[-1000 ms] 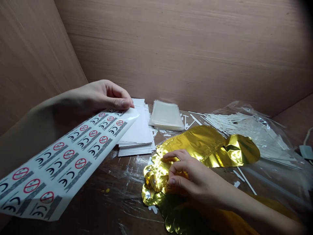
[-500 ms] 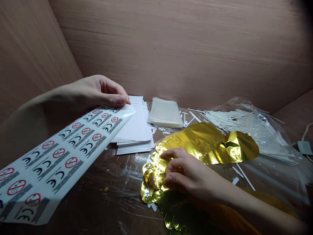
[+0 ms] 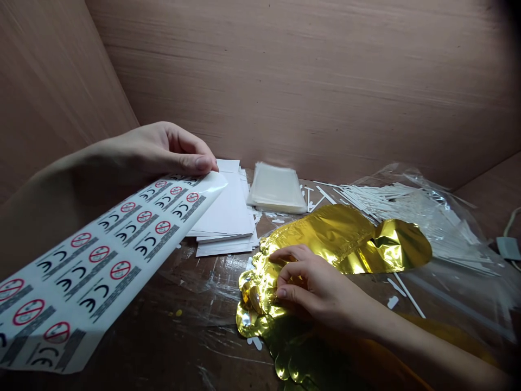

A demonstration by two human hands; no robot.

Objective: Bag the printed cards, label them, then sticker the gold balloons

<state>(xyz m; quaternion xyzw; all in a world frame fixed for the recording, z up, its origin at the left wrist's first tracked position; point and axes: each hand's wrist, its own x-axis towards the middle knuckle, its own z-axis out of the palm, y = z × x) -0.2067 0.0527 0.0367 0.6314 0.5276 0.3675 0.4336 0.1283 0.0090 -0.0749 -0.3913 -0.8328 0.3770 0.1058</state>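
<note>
A white sheet of stickers (image 3: 100,254), printed with CE marks and red crossed-out circles, slants across the left side. My left hand (image 3: 175,149) pinches its upper far corner between thumb and fingers. Shiny gold foil balloons (image 3: 325,233), flat and overlapping, lie at the centre right. Over their scalloped end rests my right hand (image 3: 305,285), thumb and index finger curled together in a pinch against the foil. Whatever sits between those fingertips is hidden.
Behind the sheet is a stack of white paper or card (image 3: 223,209). Clear bags (image 3: 277,187) are piled beside it. White sticks (image 3: 378,198) spill from a clear plastic bag at right. Small white scraps litter the dark table (image 3: 171,336); wooden panels (image 3: 285,92) enclose it.
Almost nothing differs. The whole view has shifted very slightly, and both hands keep the same hold and place.
</note>
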